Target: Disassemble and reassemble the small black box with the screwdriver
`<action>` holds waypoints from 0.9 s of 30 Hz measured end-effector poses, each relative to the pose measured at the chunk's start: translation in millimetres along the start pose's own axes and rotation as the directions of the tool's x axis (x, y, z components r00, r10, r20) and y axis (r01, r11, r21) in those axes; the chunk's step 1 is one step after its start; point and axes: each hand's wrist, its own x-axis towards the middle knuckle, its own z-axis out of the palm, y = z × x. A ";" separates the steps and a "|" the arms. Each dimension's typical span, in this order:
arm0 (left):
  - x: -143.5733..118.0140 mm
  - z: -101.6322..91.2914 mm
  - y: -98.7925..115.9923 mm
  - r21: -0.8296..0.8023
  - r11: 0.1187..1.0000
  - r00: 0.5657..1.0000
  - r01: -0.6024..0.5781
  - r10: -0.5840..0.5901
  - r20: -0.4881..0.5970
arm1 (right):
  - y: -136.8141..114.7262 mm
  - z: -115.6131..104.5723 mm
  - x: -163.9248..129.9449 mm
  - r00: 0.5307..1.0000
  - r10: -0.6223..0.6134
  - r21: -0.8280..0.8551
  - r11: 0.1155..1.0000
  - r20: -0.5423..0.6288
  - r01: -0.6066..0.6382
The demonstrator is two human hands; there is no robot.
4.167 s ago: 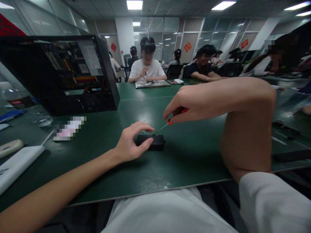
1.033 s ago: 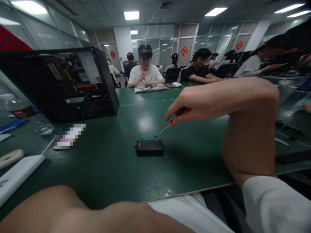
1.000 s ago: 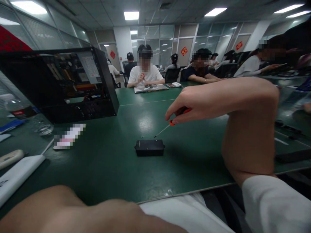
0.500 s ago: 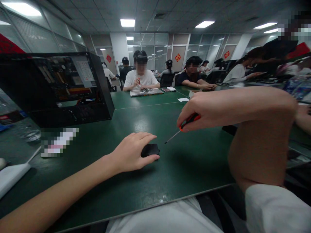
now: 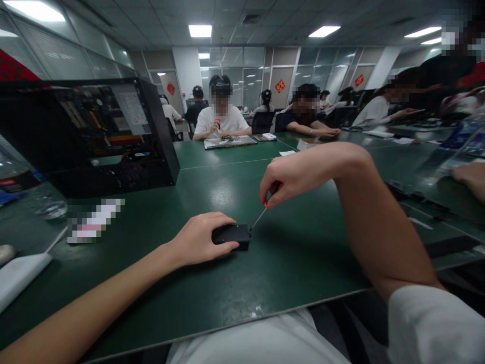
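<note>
Between the thumb and fingers of my left hand (image 5: 199, 238) is a small black rectangular box (image 5: 235, 236), resting on the green table (image 5: 212, 303). What kind of box it is I cannot tell. My right hand (image 5: 290, 174) is wrapped round the red and black handle of a screwdriver (image 5: 259, 218), wrist bent, a little above the table. The thin shaft slants down to the left, and its tip is at the right end of the box. Whether the tip touches the box is too small to make out.
An open black computer case (image 5: 151, 131) stands at the left, with a plastic bottle (image 5: 41, 194) beside it. A white device with a cable (image 5: 22, 275) lies at the left edge. Across the table a person (image 5: 222, 119) works over a flat panel (image 5: 229, 142).
My right hand has moved left and brought the screwdriver tip to the box's right end. My left hand has shifted slightly left, and more of the box shows.
</note>
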 end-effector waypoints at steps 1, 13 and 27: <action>0.0 1.0 -0.2 -0.006 1.000 1.000 0.001 -0.001 0.002 | 1.4 0.7 2.2 1.000 -0.002 0.011 1.000 0.007 0.002; -0.4 18.1 -4.5 -0.147 0.986 0.994 0.080 -0.090 -0.065 | 31.9 5.5 23.8 0.989 -0.045 0.137 0.990 0.140 0.026; -3.8 21.6 -10.6 -0.204 0.968 0.985 0.146 -0.161 -0.058 | 64.2 144.3 52.0 0.919 -0.011 0.015 1.000 -0.394 0.018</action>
